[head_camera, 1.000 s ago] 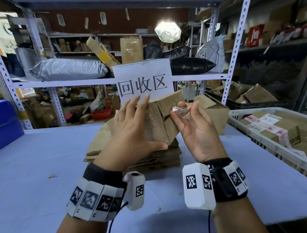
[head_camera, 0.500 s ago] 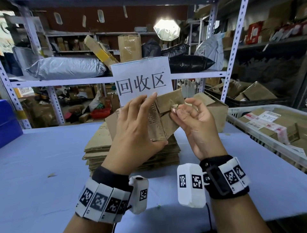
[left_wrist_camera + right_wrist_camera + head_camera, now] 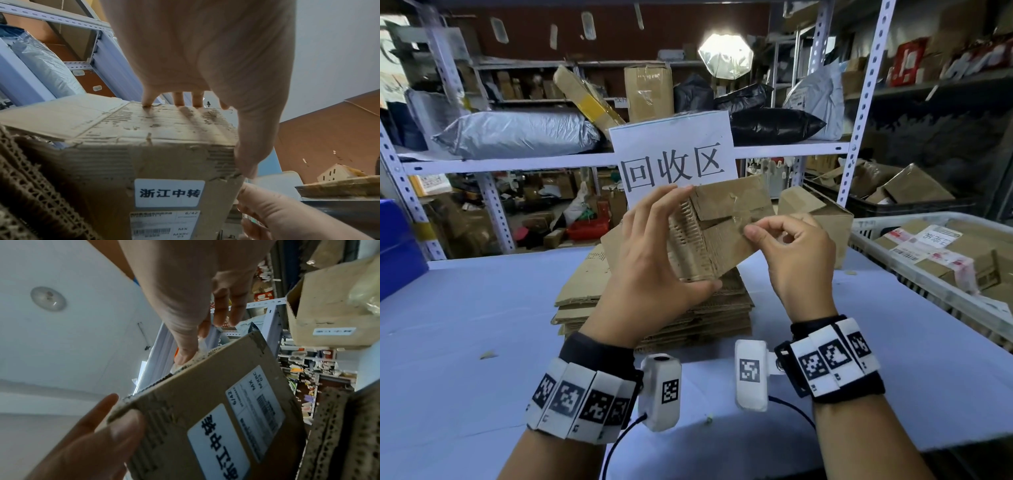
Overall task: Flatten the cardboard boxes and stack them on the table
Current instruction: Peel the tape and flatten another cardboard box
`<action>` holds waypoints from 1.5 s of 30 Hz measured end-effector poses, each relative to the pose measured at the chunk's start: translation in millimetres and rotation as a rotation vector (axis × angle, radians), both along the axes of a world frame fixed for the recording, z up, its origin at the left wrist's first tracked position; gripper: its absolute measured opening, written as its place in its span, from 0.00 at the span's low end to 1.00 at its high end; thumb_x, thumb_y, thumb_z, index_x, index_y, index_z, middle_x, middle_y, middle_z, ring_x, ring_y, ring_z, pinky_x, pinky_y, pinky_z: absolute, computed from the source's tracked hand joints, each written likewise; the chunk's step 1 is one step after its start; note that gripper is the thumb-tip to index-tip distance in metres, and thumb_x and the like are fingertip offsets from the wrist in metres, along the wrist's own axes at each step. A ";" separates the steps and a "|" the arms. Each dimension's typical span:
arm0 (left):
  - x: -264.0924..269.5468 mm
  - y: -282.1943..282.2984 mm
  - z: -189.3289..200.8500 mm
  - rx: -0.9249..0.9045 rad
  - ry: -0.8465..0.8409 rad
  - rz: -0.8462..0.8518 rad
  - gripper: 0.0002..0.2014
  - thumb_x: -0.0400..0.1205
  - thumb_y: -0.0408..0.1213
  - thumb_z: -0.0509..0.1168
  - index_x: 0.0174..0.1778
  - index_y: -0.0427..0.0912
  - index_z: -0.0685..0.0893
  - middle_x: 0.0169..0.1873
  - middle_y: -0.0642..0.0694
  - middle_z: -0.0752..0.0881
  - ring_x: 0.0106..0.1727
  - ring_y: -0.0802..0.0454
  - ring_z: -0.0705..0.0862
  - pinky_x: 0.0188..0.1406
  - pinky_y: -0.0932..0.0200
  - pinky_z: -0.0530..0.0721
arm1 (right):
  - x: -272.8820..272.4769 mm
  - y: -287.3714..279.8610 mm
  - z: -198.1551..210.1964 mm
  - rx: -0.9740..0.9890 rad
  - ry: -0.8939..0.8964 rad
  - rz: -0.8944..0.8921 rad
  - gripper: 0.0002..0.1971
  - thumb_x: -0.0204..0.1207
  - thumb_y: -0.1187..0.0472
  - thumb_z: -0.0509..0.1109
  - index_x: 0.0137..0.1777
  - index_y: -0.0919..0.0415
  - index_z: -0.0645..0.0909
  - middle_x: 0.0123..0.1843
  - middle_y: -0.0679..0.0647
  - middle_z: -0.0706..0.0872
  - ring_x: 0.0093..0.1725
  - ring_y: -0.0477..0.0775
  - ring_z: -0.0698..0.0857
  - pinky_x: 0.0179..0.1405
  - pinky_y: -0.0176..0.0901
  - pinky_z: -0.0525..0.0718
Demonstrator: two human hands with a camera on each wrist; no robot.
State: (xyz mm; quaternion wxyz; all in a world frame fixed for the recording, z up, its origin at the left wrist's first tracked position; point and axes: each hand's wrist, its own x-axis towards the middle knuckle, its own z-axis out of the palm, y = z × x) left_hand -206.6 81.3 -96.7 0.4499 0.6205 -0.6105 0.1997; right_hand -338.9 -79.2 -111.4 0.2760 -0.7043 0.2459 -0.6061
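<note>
We read 回收区 in black on the white paper sign (image 3: 674,161) fixed to the shelf rail just above the cardboard box (image 3: 717,233). On that box's underside we find a white sticker (image 3: 169,193) printed 浙江中转. Just beside the sticker sits a shipping label (image 3: 164,225) with a barcode, where we make out 6/42, MX and MXRC; its smaller print is too blurred for us to read.

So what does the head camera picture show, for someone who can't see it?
Two hands hold a small worn cardboard box above a stack of flattened cardboard on a blue table. The left hand grips it; the right hand pinches clear tape on its flaps.
</note>
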 end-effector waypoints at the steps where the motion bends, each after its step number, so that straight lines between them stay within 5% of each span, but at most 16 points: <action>1: -0.2 -0.1 -0.1 0.000 0.003 0.001 0.54 0.63 0.50 0.82 0.84 0.54 0.62 0.82 0.50 0.67 0.84 0.50 0.63 0.84 0.58 0.61 | 0.4 1.5 0.7 -0.005 0.007 -0.014 0.07 0.72 0.50 0.81 0.36 0.40 0.86 0.40 0.41 0.84 0.39 0.36 0.80 0.39 0.27 0.73; 3: 0.1 0.1 -0.3 0.002 0.011 -0.001 0.54 0.63 0.50 0.82 0.84 0.54 0.63 0.82 0.51 0.66 0.84 0.51 0.63 0.83 0.59 0.60 | 1.2 4.2 0.5 -0.014 0.013 -0.016 0.07 0.78 0.49 0.75 0.39 0.46 0.89 0.39 0.43 0.87 0.40 0.38 0.82 0.39 0.35 0.76; 5: 0.4 0.4 -0.6 0.003 0.013 -0.003 0.54 0.63 0.51 0.82 0.84 0.54 0.63 0.82 0.51 0.66 0.84 0.51 0.63 0.83 0.59 0.60 | 1.1 8.3 1.0 -0.016 0.031 -0.011 0.20 0.85 0.42 0.65 0.40 0.54 0.89 0.38 0.47 0.89 0.40 0.44 0.85 0.37 0.43 0.81; 7: 0.1 0.4 -1.3 -0.003 0.006 -0.003 0.53 0.63 0.50 0.82 0.84 0.54 0.63 0.82 0.51 0.66 0.84 0.51 0.63 0.83 0.64 0.58 | 0.7 11.3 2.8 -0.020 0.054 0.010 0.23 0.84 0.36 0.60 0.40 0.50 0.86 0.35 0.46 0.87 0.37 0.44 0.84 0.35 0.43 0.79; 11: -2.0 -0.3 -2.7 -0.006 -0.045 0.005 0.54 0.62 0.49 0.84 0.84 0.52 0.64 0.81 0.50 0.67 0.83 0.51 0.64 0.79 0.75 0.51 | 2.9 12.9 2.7 -0.056 0.094 0.057 0.13 0.78 0.44 0.75 0.42 0.52 0.82 0.37 0.48 0.85 0.39 0.50 0.84 0.39 0.45 0.82; 16: -0.5 0.4 -2.8 0.000 -0.059 -0.013 0.54 0.62 0.49 0.84 0.84 0.53 0.64 0.81 0.53 0.66 0.82 0.53 0.63 0.78 0.77 0.52 | 5.0 12.2 0.6 -0.042 0.011 0.045 0.08 0.79 0.55 0.76 0.40 0.48 0.81 0.33 0.43 0.85 0.35 0.43 0.83 0.35 0.36 0.81; 21: 1.1 0.3 -3.8 0.009 -0.035 -0.030 0.55 0.62 0.49 0.84 0.84 0.55 0.63 0.80 0.58 0.64 0.82 0.59 0.61 0.77 0.79 0.53 | 6.3 11.6 1.2 0.258 -0.189 0.321 0.05 0.82 0.59 0.73 0.45 0.53 0.82 0.32 0.51 0.87 0.24 0.47 0.82 0.25 0.35 0.76; 26: 2.7 1.6 -4.6 0.014 -0.009 -0.042 0.55 0.62 0.49 0.85 0.84 0.55 0.63 0.81 0.53 0.66 0.83 0.55 0.62 0.80 0.72 0.57 | 5.9 12.6 1.3 0.471 -0.330 0.522 0.12 0.82 0.63 0.73 0.55 0.51 0.71 0.45 0.57 0.94 0.19 0.47 0.77 0.17 0.34 0.72; 32: 2.3 1.5 -4.5 0.021 0.000 -0.044 0.55 0.62 0.49 0.84 0.84 0.55 0.62 0.81 0.51 0.67 0.84 0.52 0.63 0.82 0.68 0.59 | 5.0 13.3 2.2 0.333 -0.247 0.390 0.06 0.82 0.62 0.73 0.43 0.54 0.84 0.37 0.54 0.92 0.22 0.46 0.78 0.20 0.33 0.75; 35: 3.0 1.6 -5.0 0.022 0.011 -0.048 0.55 0.62 0.49 0.84 0.84 0.54 0.63 0.82 0.52 0.66 0.84 0.53 0.63 0.82 0.67 0.59 | 3.8 12.1 3.0 0.194 -0.156 0.213 0.08 0.82 0.54 0.73 0.41 0.47 0.88 0.31 0.46 0.89 0.26 0.41 0.80 0.28 0.35 0.78; 37: 4.1 2.1 -5.4 0.019 0.025 -0.049 0.55 0.62 0.49 0.85 0.84 0.55 0.63 0.82 0.54 0.66 0.84 0.55 0.62 0.82 0.69 0.59 | 1.3 12.1 4.9 0.152 -0.061 0.097 0.15 0.84 0.42 0.66 0.40 0.43 0.89 0.28 0.46 0.87 0.24 0.40 0.78 0.27 0.35 0.74; 40: 2.9 1.9 -5.4 0.025 0.011 -0.049 0.55 0.62 0.49 0.85 0.84 0.56 0.63 0.81 0.54 0.66 0.84 0.55 0.62 0.81 0.71 0.57 | 0.0 11.9 7.4 0.123 0.021 0.005 0.30 0.79 0.28 0.59 0.35 0.52 0.87 0.32 0.49 0.87 0.33 0.47 0.81 0.29 0.47 0.79; 42: 0.5 0.5 -6.3 0.040 -0.028 -0.043 0.55 0.62 0.48 0.85 0.84 0.55 0.63 0.81 0.53 0.66 0.83 0.53 0.63 0.80 0.73 0.55 | 1.0 12.3 6.9 0.101 0.065 -0.034 0.28 0.75 0.28 0.66 0.31 0.53 0.80 0.26 0.40 0.81 0.29 0.44 0.79 0.27 0.43 0.76; 45: -0.9 -0.9 -8.0 0.057 -0.062 -0.049 0.56 0.61 0.46 0.87 0.83 0.56 0.64 0.81 0.56 0.65 0.83 0.53 0.63 0.81 0.69 0.56 | 2.6 6.9 0.5 0.161 0.080 -0.014 0.24 0.77 0.37 0.71 0.27 0.53 0.77 0.20 0.39 0.77 0.24 0.42 0.75 0.29 0.43 0.74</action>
